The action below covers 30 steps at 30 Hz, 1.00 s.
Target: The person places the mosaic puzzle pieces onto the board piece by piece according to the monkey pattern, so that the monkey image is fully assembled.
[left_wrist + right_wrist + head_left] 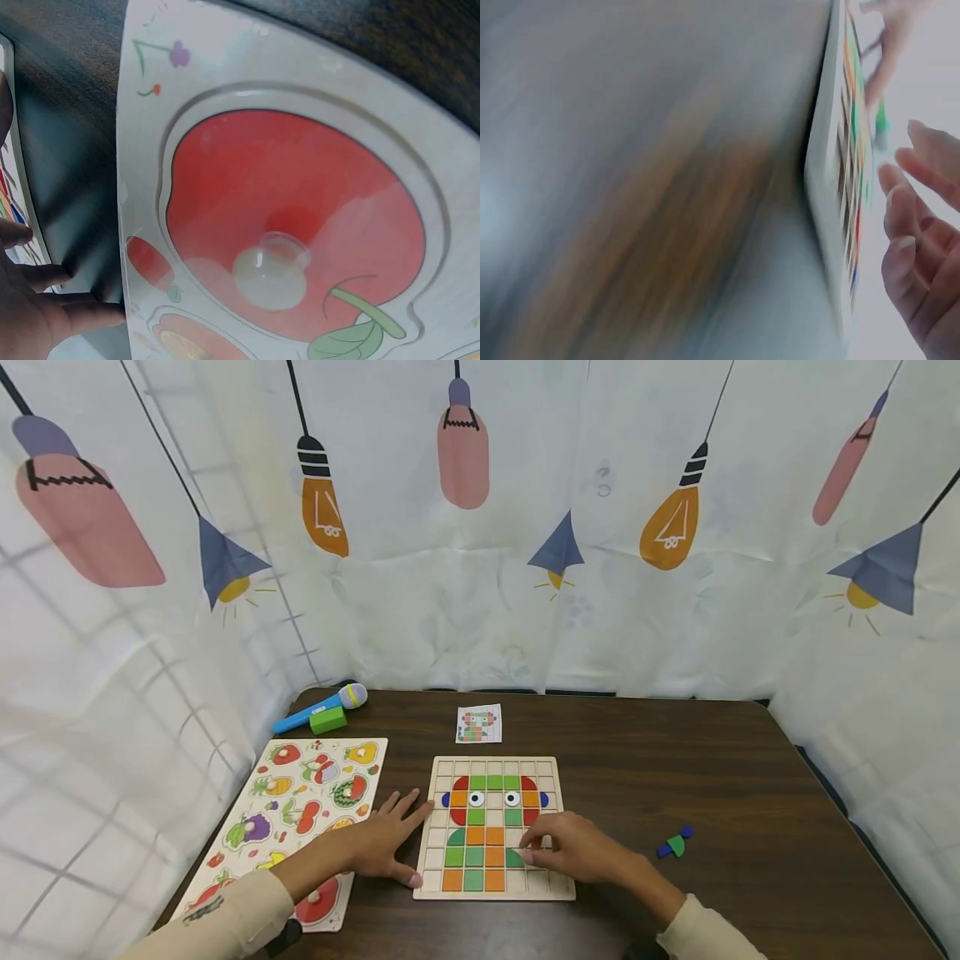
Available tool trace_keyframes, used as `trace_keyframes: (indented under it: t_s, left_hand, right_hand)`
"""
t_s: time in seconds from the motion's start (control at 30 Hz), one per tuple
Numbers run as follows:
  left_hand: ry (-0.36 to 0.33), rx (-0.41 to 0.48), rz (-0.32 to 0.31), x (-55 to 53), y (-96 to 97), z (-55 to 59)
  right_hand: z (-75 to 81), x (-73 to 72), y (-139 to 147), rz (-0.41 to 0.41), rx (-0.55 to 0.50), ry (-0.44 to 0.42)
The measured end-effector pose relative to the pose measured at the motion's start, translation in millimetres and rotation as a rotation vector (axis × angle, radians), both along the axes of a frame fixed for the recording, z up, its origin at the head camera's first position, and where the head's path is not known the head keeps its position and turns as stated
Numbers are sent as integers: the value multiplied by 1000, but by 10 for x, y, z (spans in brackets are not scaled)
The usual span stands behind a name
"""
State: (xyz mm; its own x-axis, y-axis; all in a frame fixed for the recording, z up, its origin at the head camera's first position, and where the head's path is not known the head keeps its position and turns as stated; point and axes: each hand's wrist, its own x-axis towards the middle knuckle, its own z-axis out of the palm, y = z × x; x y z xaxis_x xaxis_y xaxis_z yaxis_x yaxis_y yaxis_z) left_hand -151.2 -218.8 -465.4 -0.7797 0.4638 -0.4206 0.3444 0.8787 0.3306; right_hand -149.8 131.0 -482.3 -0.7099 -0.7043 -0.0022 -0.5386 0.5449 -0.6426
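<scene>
A wooden grid board (557, 893) lies on the table, bearing red, orange, green and blue pieces and two eye pieces that form a figure. At its left edge, my left hand (382, 843) rests with spread fingers, thumb at the near left corner. My right hand (573, 847) is over the board's lower right part, fingers curled. Its thumb and fingertips pinch a small green quarter-round piece (513, 858) beside the orange column. In the right wrist view, a green shape (881, 118) shows by the fingertips, partly blurred.
A fruit puzzle board (330, 893) lies left, under my left forearm. Behind it are a toy microphone (318, 710) and a green block (327, 720). A picture card (479, 724) lies beyond the grid board. Loose blue and green pieces (677, 845) lie right.
</scene>
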Motion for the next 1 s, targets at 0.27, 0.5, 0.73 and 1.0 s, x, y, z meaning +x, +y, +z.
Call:
trace_keyframes:
  t_s: [0.27,0.5,0.73,1.0]
  left_hand:
    - [-1,2,-5,11,-11,-1]
    - [-1,-5,0,3,-18,-8]
    - [1,-19,9,-5,-19,-7]
    - [-17,-9,10,-2,8,11]
  right_hand:
    - [-45,-10,1025,-138,-74,16]
    - [21,118,1716,-218,27,44]
    - [-68,210,1917,-206,114,86]
    - [-96,211,1935,-240,115,126]
